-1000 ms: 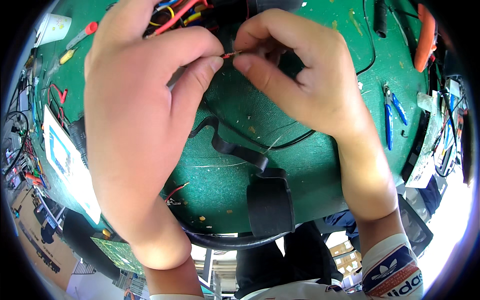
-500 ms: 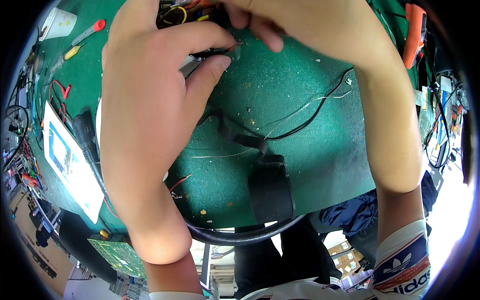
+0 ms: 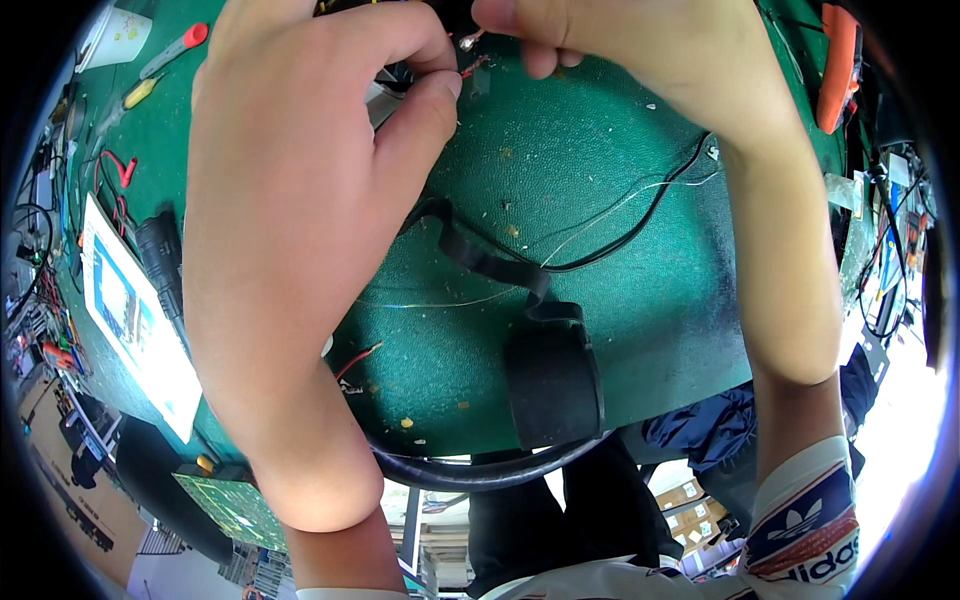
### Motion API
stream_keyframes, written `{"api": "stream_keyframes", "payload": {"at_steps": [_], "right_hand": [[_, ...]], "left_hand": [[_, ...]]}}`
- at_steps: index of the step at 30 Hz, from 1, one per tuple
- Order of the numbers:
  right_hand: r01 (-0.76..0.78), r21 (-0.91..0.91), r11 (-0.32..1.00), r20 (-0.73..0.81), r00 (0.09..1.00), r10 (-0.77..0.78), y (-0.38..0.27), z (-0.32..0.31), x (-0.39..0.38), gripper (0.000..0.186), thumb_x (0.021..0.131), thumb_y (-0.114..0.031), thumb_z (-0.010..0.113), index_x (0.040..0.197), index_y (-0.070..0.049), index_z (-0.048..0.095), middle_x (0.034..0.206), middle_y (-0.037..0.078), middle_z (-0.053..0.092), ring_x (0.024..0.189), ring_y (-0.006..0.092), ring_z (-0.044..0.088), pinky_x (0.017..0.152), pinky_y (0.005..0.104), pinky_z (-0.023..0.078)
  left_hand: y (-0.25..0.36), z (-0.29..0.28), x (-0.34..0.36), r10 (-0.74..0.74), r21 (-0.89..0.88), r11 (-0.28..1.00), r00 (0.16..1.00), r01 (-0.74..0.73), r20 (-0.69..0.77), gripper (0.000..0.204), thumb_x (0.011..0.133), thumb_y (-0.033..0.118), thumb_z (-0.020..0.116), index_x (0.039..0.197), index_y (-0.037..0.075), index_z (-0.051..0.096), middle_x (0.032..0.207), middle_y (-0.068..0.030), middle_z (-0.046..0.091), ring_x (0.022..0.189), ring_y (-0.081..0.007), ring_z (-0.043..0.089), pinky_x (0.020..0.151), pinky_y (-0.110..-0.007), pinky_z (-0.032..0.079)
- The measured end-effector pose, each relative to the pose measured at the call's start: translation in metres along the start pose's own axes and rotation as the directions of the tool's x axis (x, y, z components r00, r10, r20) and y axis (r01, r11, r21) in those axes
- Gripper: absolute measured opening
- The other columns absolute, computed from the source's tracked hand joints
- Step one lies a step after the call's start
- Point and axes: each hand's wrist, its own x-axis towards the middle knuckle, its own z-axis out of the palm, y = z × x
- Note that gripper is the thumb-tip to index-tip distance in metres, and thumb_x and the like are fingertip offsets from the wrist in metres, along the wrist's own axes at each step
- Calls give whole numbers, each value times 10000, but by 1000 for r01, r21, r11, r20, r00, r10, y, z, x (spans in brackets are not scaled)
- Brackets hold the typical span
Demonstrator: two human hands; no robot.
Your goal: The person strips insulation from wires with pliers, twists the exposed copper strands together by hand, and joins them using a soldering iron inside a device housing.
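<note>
left hand (image 3: 300, 150): one | right hand (image 3: 650, 60): one | pinched red wire end (image 3: 475, 66): one | loose red wire piece (image 3: 358, 362): one | white cup (image 3: 122, 40): one | red-capped tool (image 3: 174, 53): one | yellow-handled tool (image 3: 138, 94): one | black strap (image 3: 480, 260): one | large orange tool (image 3: 838, 70): one | green circuit board (image 3: 228, 505): one | left-edge cables (image 3: 48, 290): too tangled to count

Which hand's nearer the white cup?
Left. The left hand is right of the white cup, not touching it; the right hand is farther right, beyond the left.
</note>
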Motion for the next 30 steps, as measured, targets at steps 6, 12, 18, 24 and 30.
{"api": "stream_keyframes", "payload": {"at_steps": [6, 12, 18, 24, 30], "right_hand": [[126, -191, 974, -115, 982, -150, 1, 18, -10, 131, 872, 115, 707, 987, 52, 698, 822, 61, 713, 698, 83, 676, 618, 202, 545], [209, -61, 976, -156, 964, -216, 20, 18, -10, 163, 869, 136, 698, 1014, 61, 702, 870, 78, 713, 715, 100, 685, 622, 212, 553], [269, -208, 940, -153, 940, -303, 20, 22, -13, 197, 873, 147, 704, 1051, 63, 704, 924, 86, 712, 772, 109, 695, 667, 222, 573], [314, -82, 946, -173, 930, -324, 33, 20, -12, 195, 892, 124, 704, 1076, 59, 703, 967, 84, 718, 855, 128, 715, 718, 239, 590], [268, -418, 868, -165, 917, -363, 14, 27, -17, 220, 877, 67, 740, 1088, 9, 716, 975, 91, 741, 865, 144, 740, 742, 257, 594]], "left_hand": [[-1, 0, -3, 20, -3, 1000, 1000, -20, -10, 160, 774, 73, 774, 932, 58, 761, 1280, -138, 643, 1132, -335, 632, 969, -408, 487], [-1, -1, -7, 31, -5, 1000, 999, -31, -14, 159, 773, 71, 774, 931, 56, 760, 1277, -140, 644, 1132, -336, 632, 969, -408, 487], [0, 0, -9, 28, -5, 1000, 1000, -28, -11, 159, 772, 69, 773, 929, 54, 759, 1273, -142, 646, 1132, -337, 632, 969, -408, 487], [1, 0, -9, 31, -8, 999, 999, -31, -18, 158, 771, 67, 773, 928, 52, 758, 1269, -143, 647, 1132, -338, 632, 969, -408, 487], [1, -1, -9, 25, -12, 1000, 999, -25, -21, 157, 770, 65, 773, 926, 50, 756, 1266, -145, 648, 1132, -339, 632, 969, -408, 488]]}}
